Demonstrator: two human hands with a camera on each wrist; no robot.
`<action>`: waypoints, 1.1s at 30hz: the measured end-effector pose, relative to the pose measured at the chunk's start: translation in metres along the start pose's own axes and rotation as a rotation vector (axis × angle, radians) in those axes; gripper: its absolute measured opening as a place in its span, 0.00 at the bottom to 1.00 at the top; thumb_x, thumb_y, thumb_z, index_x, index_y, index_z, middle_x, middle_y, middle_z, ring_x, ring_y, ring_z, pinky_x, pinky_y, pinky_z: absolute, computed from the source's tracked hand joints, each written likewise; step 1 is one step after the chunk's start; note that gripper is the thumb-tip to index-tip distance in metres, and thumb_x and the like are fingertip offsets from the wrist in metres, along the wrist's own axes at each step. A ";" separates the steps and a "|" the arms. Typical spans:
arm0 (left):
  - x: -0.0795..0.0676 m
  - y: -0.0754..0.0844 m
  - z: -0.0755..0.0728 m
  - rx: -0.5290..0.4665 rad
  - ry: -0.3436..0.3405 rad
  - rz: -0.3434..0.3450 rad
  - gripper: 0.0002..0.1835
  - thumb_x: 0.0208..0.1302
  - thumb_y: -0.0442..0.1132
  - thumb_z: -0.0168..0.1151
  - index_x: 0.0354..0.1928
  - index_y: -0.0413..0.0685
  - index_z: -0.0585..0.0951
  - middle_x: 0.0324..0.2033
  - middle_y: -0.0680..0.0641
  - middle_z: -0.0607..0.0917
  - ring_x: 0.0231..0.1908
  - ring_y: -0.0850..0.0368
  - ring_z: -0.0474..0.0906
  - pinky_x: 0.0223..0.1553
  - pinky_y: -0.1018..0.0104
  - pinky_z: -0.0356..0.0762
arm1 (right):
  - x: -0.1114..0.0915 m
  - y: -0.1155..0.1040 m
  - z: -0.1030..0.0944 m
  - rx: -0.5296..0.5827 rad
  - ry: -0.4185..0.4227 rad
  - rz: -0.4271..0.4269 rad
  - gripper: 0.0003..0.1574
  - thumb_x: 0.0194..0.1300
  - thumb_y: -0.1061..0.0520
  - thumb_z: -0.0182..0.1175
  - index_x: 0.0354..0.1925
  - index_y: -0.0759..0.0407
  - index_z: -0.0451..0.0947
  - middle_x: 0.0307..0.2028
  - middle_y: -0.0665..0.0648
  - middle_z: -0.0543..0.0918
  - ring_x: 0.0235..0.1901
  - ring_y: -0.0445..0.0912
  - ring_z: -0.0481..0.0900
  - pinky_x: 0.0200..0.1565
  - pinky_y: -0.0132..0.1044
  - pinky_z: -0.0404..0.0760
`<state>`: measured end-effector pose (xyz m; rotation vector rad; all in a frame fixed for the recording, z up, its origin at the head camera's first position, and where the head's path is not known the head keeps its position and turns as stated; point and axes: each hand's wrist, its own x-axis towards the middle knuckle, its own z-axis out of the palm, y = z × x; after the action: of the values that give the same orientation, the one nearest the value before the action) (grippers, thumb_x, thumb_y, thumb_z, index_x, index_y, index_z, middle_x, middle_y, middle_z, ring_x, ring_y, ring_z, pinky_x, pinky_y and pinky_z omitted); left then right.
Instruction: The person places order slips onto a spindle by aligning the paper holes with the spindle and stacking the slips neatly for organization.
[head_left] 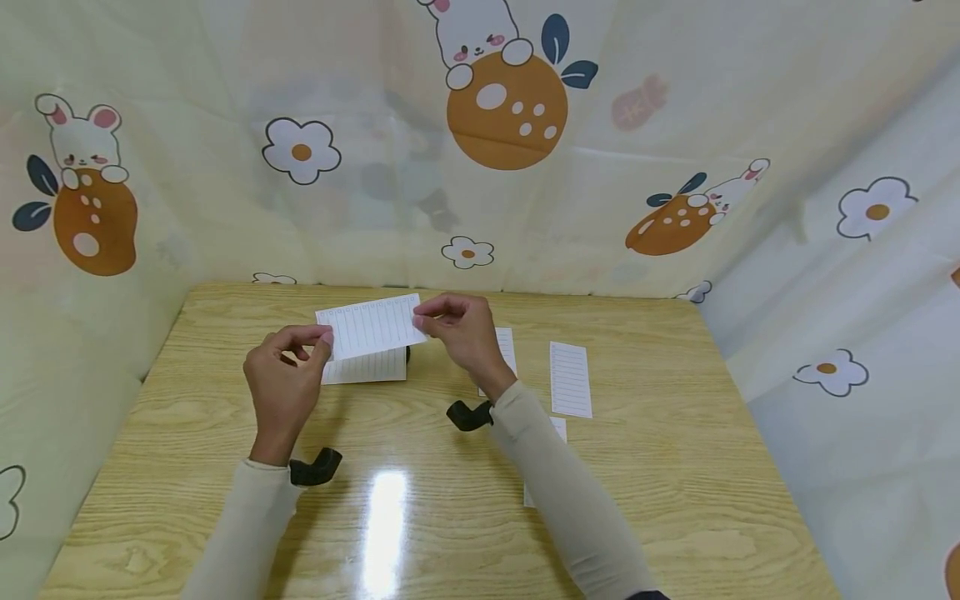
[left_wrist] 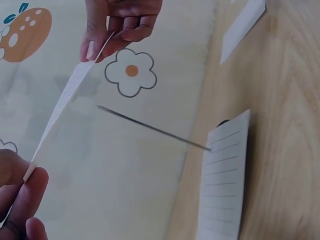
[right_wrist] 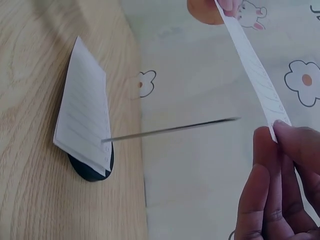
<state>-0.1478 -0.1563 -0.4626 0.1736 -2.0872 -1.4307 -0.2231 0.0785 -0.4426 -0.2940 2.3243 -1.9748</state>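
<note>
My left hand [head_left: 285, 387] pinches one end of a lined white paper slip [head_left: 371, 323] between thumb and fingers. At the slip's other end, my right hand [head_left: 467, 337] pinches it the same way. Stretched between both hands, the slip is raised above the table. Below it stands a bill spike, its thin metal needle [right_wrist: 170, 131] rising bare from a round black base [right_wrist: 90, 170]. Lined slips [left_wrist: 222, 175] are pierced on the needle and lie down on the base. In both wrist views the held slip appears apart from the needle's tip.
On the wooden table [head_left: 420, 517], a lined slip [head_left: 571, 379] lies to the right. Another slip [head_left: 507, 348] is partly behind my right wrist, and one more [head_left: 558, 427] is mostly under my right sleeve. A patterned curtain [head_left: 360, 225] borders the table's back and sides.
</note>
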 end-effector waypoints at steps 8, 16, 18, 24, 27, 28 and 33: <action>0.010 0.006 -0.001 0.005 0.014 -0.028 0.03 0.60 0.38 0.70 0.34 0.49 0.90 0.28 0.47 0.87 0.28 0.58 0.71 0.27 0.70 0.64 | 0.003 -0.002 0.008 0.039 0.011 0.011 0.06 0.58 0.58 0.72 0.36 0.54 0.87 0.39 0.53 0.88 0.34 0.45 0.84 0.40 0.36 0.84; 0.013 0.027 -0.005 -0.007 0.023 -0.038 0.04 0.60 0.31 0.67 0.35 0.38 0.88 0.28 0.41 0.86 0.28 0.56 0.69 0.27 0.73 0.63 | 0.007 -0.002 0.013 0.069 0.013 0.006 0.07 0.58 0.59 0.72 0.37 0.53 0.87 0.39 0.54 0.87 0.35 0.46 0.85 0.42 0.38 0.85; 0.015 0.027 -0.005 -0.005 0.025 -0.034 0.04 0.61 0.31 0.67 0.35 0.38 0.88 0.28 0.41 0.86 0.28 0.57 0.70 0.27 0.73 0.63 | 0.008 -0.002 0.015 0.082 0.016 0.000 0.07 0.58 0.59 0.73 0.37 0.54 0.87 0.39 0.54 0.87 0.35 0.46 0.85 0.42 0.38 0.85; 0.018 0.025 -0.006 0.000 0.043 -0.017 0.04 0.61 0.33 0.67 0.35 0.40 0.88 0.30 0.42 0.87 0.28 0.59 0.70 0.27 0.73 0.64 | 0.014 -0.001 0.022 0.139 0.036 -0.003 0.09 0.56 0.58 0.74 0.38 0.56 0.87 0.37 0.55 0.88 0.33 0.44 0.84 0.39 0.36 0.85; 0.020 0.025 -0.006 -0.001 0.051 -0.016 0.04 0.61 0.32 0.67 0.35 0.38 0.88 0.30 0.40 0.87 0.28 0.59 0.70 0.27 0.73 0.64 | 0.015 -0.001 0.025 0.153 0.044 -0.002 0.09 0.57 0.58 0.73 0.38 0.56 0.87 0.35 0.55 0.88 0.31 0.43 0.83 0.37 0.36 0.85; 0.020 0.024 -0.006 -0.005 0.051 -0.016 0.04 0.61 0.31 0.67 0.35 0.37 0.88 0.31 0.39 0.87 0.28 0.58 0.70 0.27 0.73 0.63 | 0.016 -0.001 0.025 0.154 0.045 0.001 0.09 0.57 0.57 0.73 0.38 0.56 0.87 0.35 0.55 0.88 0.31 0.43 0.83 0.37 0.36 0.85; 0.024 0.015 -0.003 -0.025 0.047 -0.025 0.04 0.61 0.31 0.67 0.35 0.36 0.88 0.31 0.37 0.87 0.28 0.57 0.70 0.27 0.71 0.62 | 0.017 0.002 0.027 0.151 0.058 0.023 0.08 0.59 0.57 0.72 0.39 0.55 0.87 0.34 0.55 0.87 0.31 0.44 0.83 0.37 0.37 0.84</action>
<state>-0.1623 -0.1629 -0.4392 0.2223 -2.0353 -1.4525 -0.2350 0.0491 -0.4477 -0.2008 2.1844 -2.1602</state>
